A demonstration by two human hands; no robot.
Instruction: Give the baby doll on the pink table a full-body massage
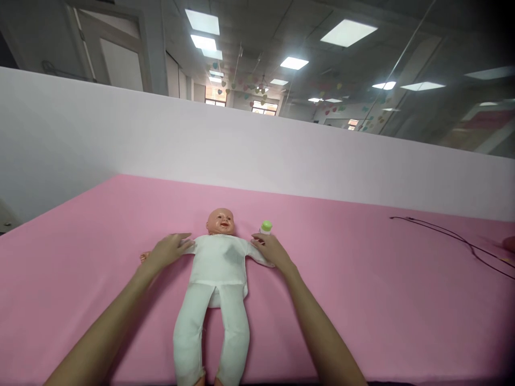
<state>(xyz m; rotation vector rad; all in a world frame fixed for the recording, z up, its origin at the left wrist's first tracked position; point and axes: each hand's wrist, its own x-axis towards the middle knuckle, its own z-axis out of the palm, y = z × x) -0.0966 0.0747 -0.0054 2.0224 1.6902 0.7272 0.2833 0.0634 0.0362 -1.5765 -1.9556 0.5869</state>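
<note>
A bald baby doll point(219, 262) in a white long-sleeved top and white trousers lies on its back, head away from me. My left hand point(167, 252) lies over the doll's arm on the left, fingers stretched and slightly apart at the sleeve. The doll's bare hand shows just beyond my wrist. On the other side, my right hand point(271, 251) rests on the doll's sleeve near the shoulder, its fingers extended and touching the cloth. Behind those fingers stands a small white bottle with a green cap point(266, 226), partly hidden by my hand.
Pink cloth point(354, 300) covers the table. A low white partition point(257, 155) runs along its back. On the right lies a thin dark cable point(442, 230), with a blurred reddish-brown shape point(509, 244) at the edge. A door point(120, 59) and ceiling lights appear beyond.
</note>
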